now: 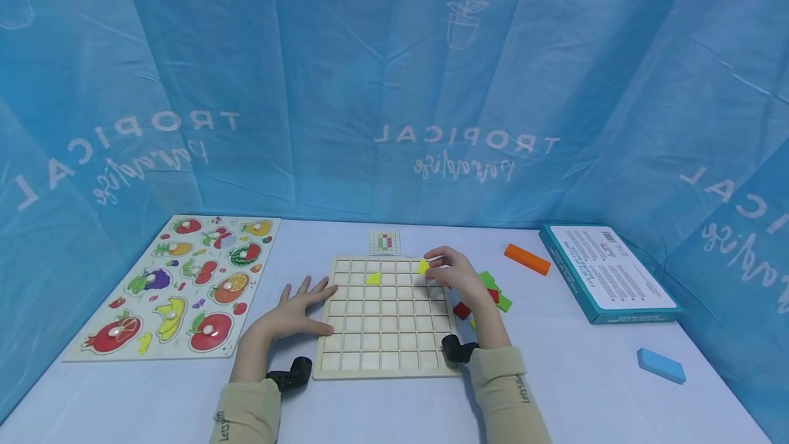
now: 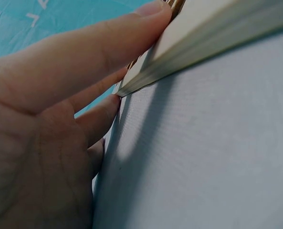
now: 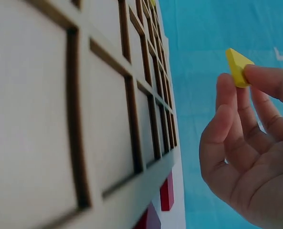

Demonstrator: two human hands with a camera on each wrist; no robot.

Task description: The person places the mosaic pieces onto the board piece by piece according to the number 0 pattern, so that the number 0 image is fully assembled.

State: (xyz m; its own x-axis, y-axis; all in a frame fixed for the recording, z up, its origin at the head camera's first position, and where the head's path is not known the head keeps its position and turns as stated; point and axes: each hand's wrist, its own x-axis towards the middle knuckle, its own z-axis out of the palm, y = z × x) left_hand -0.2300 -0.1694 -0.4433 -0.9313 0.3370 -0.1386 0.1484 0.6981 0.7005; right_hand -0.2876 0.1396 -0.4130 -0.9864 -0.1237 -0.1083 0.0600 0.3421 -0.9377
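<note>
A: And the right hand (image 1: 453, 271) has a yellow tile (image 3: 237, 67) pinched between thumb and fingers, over the far right part of the grid board (image 1: 390, 373)!

B: The left hand (image 1: 292, 314)?

A: Spread, fingers extended, touching the board's left edge, well apart from the right. Light pressure there should stop any skidding.

B: Which cell lies beneath the tile?

A: Fingers block the view, so it's hard to call. Another yellow tile (image 1: 373, 279) sits farther left. Best to check the pattern card (image 1: 385, 242), square the edges, lower it flat, then release.
</note>
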